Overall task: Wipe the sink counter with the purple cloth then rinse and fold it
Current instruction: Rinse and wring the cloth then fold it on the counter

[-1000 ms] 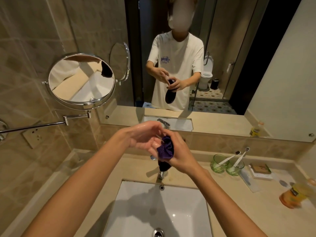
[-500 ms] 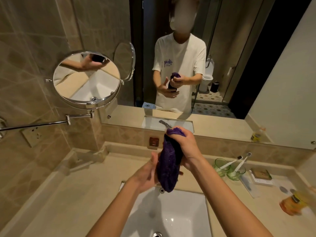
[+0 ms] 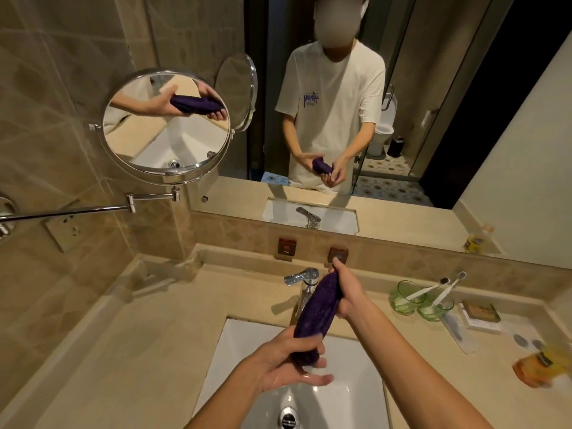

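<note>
**Purple cloth gripped over the basin**

Both hands clamp the rolled purple cloth [image 3: 314, 311] above the white sink [image 3: 349, 397]: the left hand [image 3: 288, 360] grips its lower end, the right hand [image 3: 346, 294] its upper end beside the chrome faucet [image 3: 305, 281]. Two green glasses [image 3: 421, 300] holding toothbrushes [image 3: 439, 289] stand near the counter's [image 3: 148, 351] back edge, right of the basin.

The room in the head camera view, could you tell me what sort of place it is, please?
Probably a hotel bathroom. A white sink is set in a beige stone counter with a chrome faucet, a round swing-arm mirror is mounted on the tiled wall, and two green glasses hold toothbrushes.
</note>
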The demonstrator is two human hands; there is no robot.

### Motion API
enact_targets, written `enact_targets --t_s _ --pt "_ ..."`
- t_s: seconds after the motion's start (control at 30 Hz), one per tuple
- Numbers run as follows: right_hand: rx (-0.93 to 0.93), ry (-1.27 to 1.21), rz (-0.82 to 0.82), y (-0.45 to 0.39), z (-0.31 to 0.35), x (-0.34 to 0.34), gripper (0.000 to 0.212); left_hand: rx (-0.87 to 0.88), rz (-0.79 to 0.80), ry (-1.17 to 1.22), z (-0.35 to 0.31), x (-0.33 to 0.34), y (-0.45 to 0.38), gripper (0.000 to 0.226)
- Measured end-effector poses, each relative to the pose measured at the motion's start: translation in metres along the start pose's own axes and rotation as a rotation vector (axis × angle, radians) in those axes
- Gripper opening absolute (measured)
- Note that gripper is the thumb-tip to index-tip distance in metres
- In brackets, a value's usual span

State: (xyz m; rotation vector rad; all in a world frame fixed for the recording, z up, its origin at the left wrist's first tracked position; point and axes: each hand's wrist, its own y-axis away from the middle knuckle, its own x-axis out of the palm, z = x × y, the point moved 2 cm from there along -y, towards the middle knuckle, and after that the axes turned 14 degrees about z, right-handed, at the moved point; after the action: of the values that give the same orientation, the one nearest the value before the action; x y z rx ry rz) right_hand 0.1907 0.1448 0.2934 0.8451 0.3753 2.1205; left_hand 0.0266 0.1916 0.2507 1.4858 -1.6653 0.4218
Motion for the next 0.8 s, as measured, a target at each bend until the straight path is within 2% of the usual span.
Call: enact_targets --t_s 0.03,0.07,0.13,0.23,0.3,0.33,0.4,0.47,0.5,0.57,0.6,0.63,0.67,0.7,0.77,0.8 --pt "-0.06 0.133 -0.002 -0.003 -0.004 0.0 0.035 0.028 0.0 0.166 0.004 0.0 -0.003 0.052" --pt "-0.149 0.295 0.0 -0.002 -0.006 0.001 0.034 0.06 -0.009 0.301 0.007 0.002 -0.007 0.062" --pt "-0.354 0.698 0.114 0.011 -0.01 0.007 0.035 0.175 -0.06 0.456 0.008 0.005 -0.014 0.079" --pt "-0.488 1.319 0.459 0.046 -0.03 0.018 0.027 0.344 -0.101 0.474 -0.001 0.009 -0.016 0.081" --pt "-0.492 1.656 0.551 0.06 -0.045 0.011 0.049 0.302 -0.16 0.435 -0.004 0.003 -0.013 0.079" --pt "-0.47 1.743 0.559 0.066 -0.051 0.007 0.065 0.265 -0.194 0.398 -0.004 -0.001 -0.013 0.076" --pt "-0.386 1.759 0.636 0.079 -0.053 0.001 0.094 0.196 -0.215 0.368 -0.004 -0.003 -0.01 0.07" --pt "-0.27 1.606 0.74 0.086 -0.049 -0.006 0.111 0.125 -0.169 0.362 -0.002 -0.005 -0.009 0.076" --pt "-0.199 1.424 0.805 0.09 -0.043 -0.01 0.112 0.105 -0.151 0.353 -0.003 -0.007 -0.007 0.081" --pt "-0.122 0.998 0.85 0.095 -0.029 -0.018 0.106 0.056 -0.069 0.279 -0.01 -0.001 -0.002 0.075" --pt "-0.156 0.901 0.823 0.096 -0.021 -0.023 0.1 0.032 -0.031 0.222 -0.014 0.003 -0.001 0.068" --pt "-0.246 0.935 0.77 0.097 -0.012 -0.027 0.095 0.011 0.003 0.172 -0.02 0.009 0.001 0.063" --pt "-0.366 1.097 0.717 0.096 -0.004 -0.032 0.094 -0.005 0.037 0.132 -0.027 0.013 0.001 0.058" --pt "-0.436 1.369 0.682 0.094 -0.001 -0.034 0.099 -0.022 0.078 0.1 -0.033 0.017 0.001 0.052" --pt "-0.489 2.006 0.619 0.09 0.0 -0.036 0.122 -0.099 0.195 0.024 -0.045 0.023 0.003 0.041" --pt "-0.632 2.204 0.562 0.088 -0.001 -0.035 0.126 -0.16 0.245 -0.028 -0.05 0.026 0.004 0.038"
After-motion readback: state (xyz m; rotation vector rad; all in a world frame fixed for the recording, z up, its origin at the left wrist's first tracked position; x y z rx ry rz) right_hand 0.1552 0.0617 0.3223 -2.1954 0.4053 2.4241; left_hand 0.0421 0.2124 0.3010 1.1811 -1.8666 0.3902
